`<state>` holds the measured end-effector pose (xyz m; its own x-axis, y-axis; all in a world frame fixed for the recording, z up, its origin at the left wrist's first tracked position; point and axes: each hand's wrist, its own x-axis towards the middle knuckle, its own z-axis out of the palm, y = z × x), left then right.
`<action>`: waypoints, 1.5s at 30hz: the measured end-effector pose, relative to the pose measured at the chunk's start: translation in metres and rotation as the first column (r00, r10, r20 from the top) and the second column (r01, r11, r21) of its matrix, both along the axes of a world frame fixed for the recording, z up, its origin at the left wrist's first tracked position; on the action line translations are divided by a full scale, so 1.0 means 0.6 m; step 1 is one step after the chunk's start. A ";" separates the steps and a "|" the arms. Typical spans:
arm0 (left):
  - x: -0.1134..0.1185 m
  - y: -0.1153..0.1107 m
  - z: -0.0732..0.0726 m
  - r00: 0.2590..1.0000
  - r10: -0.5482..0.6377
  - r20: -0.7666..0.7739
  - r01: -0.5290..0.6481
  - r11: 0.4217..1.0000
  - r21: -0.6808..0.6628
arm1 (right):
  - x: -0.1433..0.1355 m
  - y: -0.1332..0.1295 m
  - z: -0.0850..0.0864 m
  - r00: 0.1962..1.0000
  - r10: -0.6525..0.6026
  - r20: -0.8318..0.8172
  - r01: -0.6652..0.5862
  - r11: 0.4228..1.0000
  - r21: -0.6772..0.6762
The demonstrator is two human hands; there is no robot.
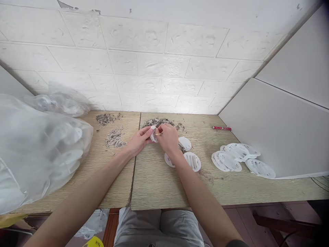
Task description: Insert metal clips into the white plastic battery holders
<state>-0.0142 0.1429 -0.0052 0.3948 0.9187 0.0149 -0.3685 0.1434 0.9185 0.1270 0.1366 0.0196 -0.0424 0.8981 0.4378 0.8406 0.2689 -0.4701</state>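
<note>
Above the middle of the table my left hand [141, 140] grips a white plastic disc [154, 134], tilted up on edge between thumb and fingers. Close against it, my right hand [168, 138] pinches a thin tan stick [159, 133] at the disc's face; the fingers partly hide the contact. Just behind both hands lies a heap of small metal pieces [158, 121]. Below my right wrist are more white slotted discs [192, 161], some partly covered by the forearm.
At the left stands a big translucent bag [43, 147] of white parts, with a smaller clear bag [64, 101] behind it. Two piles of small metal parts [116, 137] lie nearby. On the right are several overlapping white discs [228, 161] and a red pen-like tool [221, 128] by the partition.
</note>
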 end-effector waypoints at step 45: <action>0.002 0.002 -0.004 1.000 -0.008 -0.009 0.008 1.000 -0.001 | 0.017 0.016 -0.007 0.971 -0.012 -0.239 -0.041 0.976 -0.215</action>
